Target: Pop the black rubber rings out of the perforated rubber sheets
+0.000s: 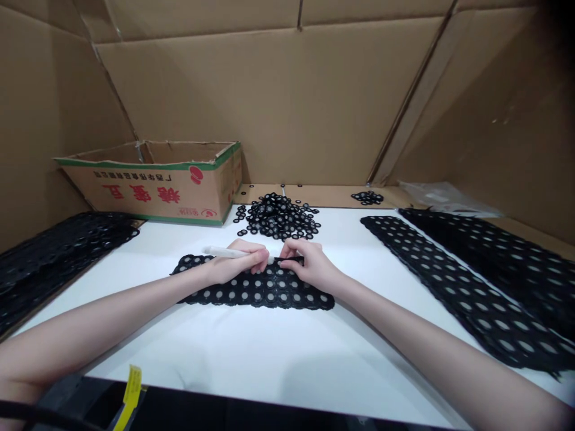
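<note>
My left hand [245, 261] is closed around a slim white pen-like tool [221, 252], whose tip points right toward my other hand. Thumb and fingers of my right hand [312, 261] pinch the far edge of a black strip with rows of round pale spots [256, 296]. This strip lies flat on the white tabletop under both hands. The two hands almost meet at its far edge, where the fingers partly hide what is worked on. Just beyond them is a heap of small black rings [283, 218].
At the back left stands an open cardboard box [148, 194]. Black spotted strips [471, 293] lie on the right, with a dark stack [58, 251] on the left. Further back are a small ring pile [367, 197] and a clear plastic bag [449, 197]. Cardboard walls [269, 102] enclose the table.
</note>
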The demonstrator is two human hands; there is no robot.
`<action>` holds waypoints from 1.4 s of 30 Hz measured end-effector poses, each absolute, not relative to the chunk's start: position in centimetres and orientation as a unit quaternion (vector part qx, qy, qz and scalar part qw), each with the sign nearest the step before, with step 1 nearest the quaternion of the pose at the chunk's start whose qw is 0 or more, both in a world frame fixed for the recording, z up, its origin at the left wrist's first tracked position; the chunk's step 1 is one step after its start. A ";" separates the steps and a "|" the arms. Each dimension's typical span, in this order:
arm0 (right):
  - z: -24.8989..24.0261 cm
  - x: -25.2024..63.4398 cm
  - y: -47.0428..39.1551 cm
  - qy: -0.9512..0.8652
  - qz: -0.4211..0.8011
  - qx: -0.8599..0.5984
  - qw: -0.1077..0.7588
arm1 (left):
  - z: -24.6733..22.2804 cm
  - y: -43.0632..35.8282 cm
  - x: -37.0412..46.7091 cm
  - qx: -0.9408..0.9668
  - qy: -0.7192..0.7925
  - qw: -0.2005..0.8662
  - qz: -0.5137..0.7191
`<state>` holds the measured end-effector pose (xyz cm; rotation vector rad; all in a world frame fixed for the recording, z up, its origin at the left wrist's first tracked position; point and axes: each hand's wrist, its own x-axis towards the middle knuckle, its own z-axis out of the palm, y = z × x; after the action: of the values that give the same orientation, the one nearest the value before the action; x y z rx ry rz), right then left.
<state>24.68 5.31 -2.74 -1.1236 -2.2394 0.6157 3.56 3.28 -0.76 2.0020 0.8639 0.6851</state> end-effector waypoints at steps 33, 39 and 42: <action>-2.9 24.8 4.8 -0.852 0.212 -0.377 0.296 | 0.1 3.3 3.9 0.856 0.329 0.359 0.171; -3.2 24.7 5.4 -0.827 0.249 -0.402 0.304 | -0.8 2.9 4.4 0.864 0.343 0.297 0.218; -3.3 24.8 5.8 -0.825 0.272 -0.393 0.303 | -1.1 3.4 4.4 0.845 0.358 0.324 0.229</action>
<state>24.82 5.78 -3.26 -1.0413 -2.1856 0.7216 4.37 3.45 -1.06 2.2161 0.9394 0.6000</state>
